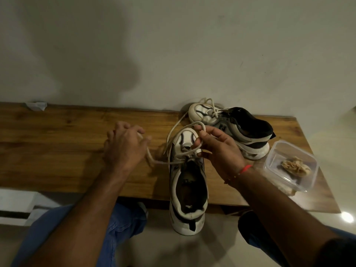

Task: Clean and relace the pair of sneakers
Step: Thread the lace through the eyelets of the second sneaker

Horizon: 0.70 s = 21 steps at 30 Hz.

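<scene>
Pulling limp, soft lace [174, 161] through the near sneaker [187, 182], left hand [123, 146] fingers curled on one end, right hand [217, 149] pinching the other; best gripped near the tips.

arms: bare | right wrist: red thread band [246, 168] | legs: blue jeans [123, 222]

On the wooden bench [57, 135] the near sneaker [187, 182] stands with its heel past the edge. The left hand [125, 147] pulls one lace end [152, 160] sideways; the right hand [217, 149] pinches the other lace [179, 130]. A second sneaker [231, 126] lies beside a clear container [289, 168].
</scene>
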Each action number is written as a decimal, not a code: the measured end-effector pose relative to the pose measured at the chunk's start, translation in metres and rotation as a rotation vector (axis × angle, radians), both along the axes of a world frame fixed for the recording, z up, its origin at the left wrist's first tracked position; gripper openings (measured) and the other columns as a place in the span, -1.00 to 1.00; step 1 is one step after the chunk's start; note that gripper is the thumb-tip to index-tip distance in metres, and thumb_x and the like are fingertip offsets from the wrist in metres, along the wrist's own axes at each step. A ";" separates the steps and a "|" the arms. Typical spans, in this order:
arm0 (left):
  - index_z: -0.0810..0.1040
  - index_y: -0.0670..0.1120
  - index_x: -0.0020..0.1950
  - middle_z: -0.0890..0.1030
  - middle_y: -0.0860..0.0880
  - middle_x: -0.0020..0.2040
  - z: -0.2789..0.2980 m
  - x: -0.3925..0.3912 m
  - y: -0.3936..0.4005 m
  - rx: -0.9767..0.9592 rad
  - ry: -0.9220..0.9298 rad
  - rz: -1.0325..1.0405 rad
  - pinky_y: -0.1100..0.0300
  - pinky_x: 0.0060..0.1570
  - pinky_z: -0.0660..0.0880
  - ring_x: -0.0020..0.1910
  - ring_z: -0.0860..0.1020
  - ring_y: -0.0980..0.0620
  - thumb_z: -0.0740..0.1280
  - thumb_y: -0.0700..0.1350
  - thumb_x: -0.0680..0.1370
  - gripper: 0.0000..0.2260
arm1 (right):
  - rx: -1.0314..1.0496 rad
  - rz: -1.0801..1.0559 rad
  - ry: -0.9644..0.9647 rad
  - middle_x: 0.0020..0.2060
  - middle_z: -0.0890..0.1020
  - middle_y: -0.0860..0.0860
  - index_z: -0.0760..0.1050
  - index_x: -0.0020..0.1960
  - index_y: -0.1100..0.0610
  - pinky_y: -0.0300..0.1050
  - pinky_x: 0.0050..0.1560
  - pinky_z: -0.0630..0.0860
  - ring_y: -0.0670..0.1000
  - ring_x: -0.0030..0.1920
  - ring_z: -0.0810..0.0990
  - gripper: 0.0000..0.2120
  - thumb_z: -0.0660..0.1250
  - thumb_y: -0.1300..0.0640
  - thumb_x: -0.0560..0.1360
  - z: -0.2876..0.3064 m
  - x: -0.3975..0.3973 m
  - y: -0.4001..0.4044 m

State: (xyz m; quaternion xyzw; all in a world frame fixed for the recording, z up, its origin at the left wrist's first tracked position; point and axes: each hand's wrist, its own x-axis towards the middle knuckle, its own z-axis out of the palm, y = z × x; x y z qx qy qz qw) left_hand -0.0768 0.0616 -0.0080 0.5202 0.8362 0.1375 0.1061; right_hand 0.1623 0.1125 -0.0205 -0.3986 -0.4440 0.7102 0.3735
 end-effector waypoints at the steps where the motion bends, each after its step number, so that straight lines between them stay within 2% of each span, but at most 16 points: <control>1: 0.62 0.08 0.15 0.49 -0.06 0.31 -0.001 0.006 0.003 -0.022 -0.144 -0.017 -0.02 0.10 0.47 0.24 0.47 -0.10 0.26 0.28 0.59 -0.66 | 0.049 0.031 -0.016 -0.21 0.61 0.07 0.56 0.26 0.14 0.08 -0.03 0.49 0.09 -0.10 0.59 -0.76 0.25 0.13 0.63 0.001 -0.002 -0.002; 3: 0.67 0.06 0.12 0.63 -0.01 0.20 0.003 0.024 0.008 -0.111 -0.665 0.013 0.05 0.00 0.48 0.09 0.56 0.00 0.13 0.38 0.59 -0.50 | 0.173 0.100 -0.091 -0.23 0.60 0.10 0.59 0.21 0.15 -0.01 -0.08 0.52 0.07 -0.16 0.58 -0.77 0.23 0.17 0.63 0.003 -0.005 -0.006; 5: 0.69 0.05 0.14 0.70 0.01 0.09 0.003 0.037 0.013 -0.215 -1.217 0.069 0.02 0.00 0.44 0.04 0.59 -0.01 0.09 0.41 0.58 -0.44 | 0.291 0.190 -0.195 -0.17 0.64 0.15 0.61 0.18 0.13 -0.07 -0.08 0.57 0.11 -0.18 0.60 -0.79 0.25 0.20 0.62 0.000 -0.006 -0.009; 6: 0.68 0.03 0.14 0.71 0.01 0.05 0.001 0.039 0.014 -0.190 -1.421 0.096 0.04 -0.04 0.41 0.01 0.58 0.00 0.12 0.36 0.60 -0.48 | 0.333 0.233 -0.256 -0.11 0.67 0.19 0.62 0.17 0.11 0.00 -0.04 0.60 0.16 -0.13 0.62 -0.79 0.27 0.19 0.62 -0.003 -0.006 -0.010; 8: 0.65 0.02 0.07 0.72 0.02 0.00 -0.003 0.035 0.016 -0.025 -1.651 0.200 0.10 -0.13 0.37 -0.03 0.55 0.01 0.22 0.19 0.64 -0.68 | 0.374 0.295 -0.358 -0.03 0.70 0.13 0.65 0.16 0.04 0.13 0.05 0.62 0.18 -0.02 0.65 -0.80 0.30 0.16 0.61 -0.008 -0.005 -0.010; 9: 0.65 0.02 0.03 0.71 0.04 -0.04 -0.004 0.030 0.017 0.068 -1.703 0.286 0.13 -0.14 0.38 -0.05 0.54 0.03 0.26 0.11 0.64 -0.76 | 0.378 0.313 -0.393 0.00 0.71 0.04 0.66 0.15 0.03 0.11 0.06 0.63 0.13 0.01 0.67 -0.80 0.31 0.15 0.60 -0.010 -0.005 -0.009; 11: 0.63 0.01 0.01 0.70 0.07 -0.13 -0.005 0.015 0.019 0.244 -1.769 0.451 0.17 -0.14 0.39 -0.12 0.54 0.09 0.30 0.03 0.63 -0.85 | 0.377 0.314 -0.454 0.01 0.71 -0.09 0.66 0.13 0.04 -0.09 0.01 0.62 -0.05 0.03 0.67 -0.81 0.30 0.14 0.61 -0.011 -0.004 -0.007; 13: 0.63 0.01 0.05 0.70 0.11 -0.17 -0.007 0.002 0.021 0.391 -1.826 0.567 0.21 -0.16 0.38 -0.14 0.54 0.13 0.32 0.00 0.63 -0.87 | 0.353 0.285 -0.515 -0.05 0.70 -0.11 0.66 0.09 0.05 -0.28 -0.10 0.54 -0.19 -0.04 0.64 -0.82 0.29 0.13 0.61 -0.009 -0.003 -0.005; 15: 0.65 0.01 0.08 0.70 0.13 -0.14 -0.008 -0.004 0.022 0.487 -1.805 0.629 0.22 -0.15 0.40 -0.09 0.58 0.14 0.31 0.00 0.64 -0.85 | 0.325 0.218 -0.593 -0.10 0.69 -0.10 0.65 0.03 0.03 -0.31 -0.14 0.50 -0.20 -0.10 0.62 -0.84 0.29 0.13 0.61 -0.009 -0.001 -0.001; 18: 0.66 0.03 0.09 0.69 0.10 -0.03 -0.006 -0.004 0.022 0.577 -1.678 0.666 0.20 -0.13 0.45 -0.02 0.61 0.11 0.30 0.00 0.65 -0.84 | 0.350 0.092 -0.725 -0.22 0.64 -0.15 0.65 0.00 0.01 -0.38 -0.21 0.42 -0.24 -0.21 0.57 -0.85 0.29 0.13 0.61 -0.012 0.004 0.004; 19: 0.66 0.04 0.11 0.68 0.10 -0.01 -0.005 -0.003 0.023 0.617 -1.650 0.671 0.19 -0.15 0.47 -0.02 0.62 0.11 0.31 0.00 0.65 -0.85 | 0.367 0.072 -0.783 -0.23 0.63 -0.15 0.66 0.00 0.03 -0.40 -0.25 0.38 -0.24 -0.22 0.55 -0.85 0.29 0.13 0.61 -0.013 0.006 0.006; 21: 0.65 0.04 0.15 0.68 0.09 -0.02 -0.004 -0.004 0.023 0.691 -1.604 0.666 0.20 -0.15 0.50 -0.03 0.62 0.11 0.33 -0.03 0.64 -0.85 | 0.401 0.065 -0.888 -0.12 0.64 -0.07 0.67 0.02 0.07 -0.36 -0.25 0.37 -0.20 -0.14 0.54 -0.83 0.31 0.10 0.61 -0.018 0.008 0.011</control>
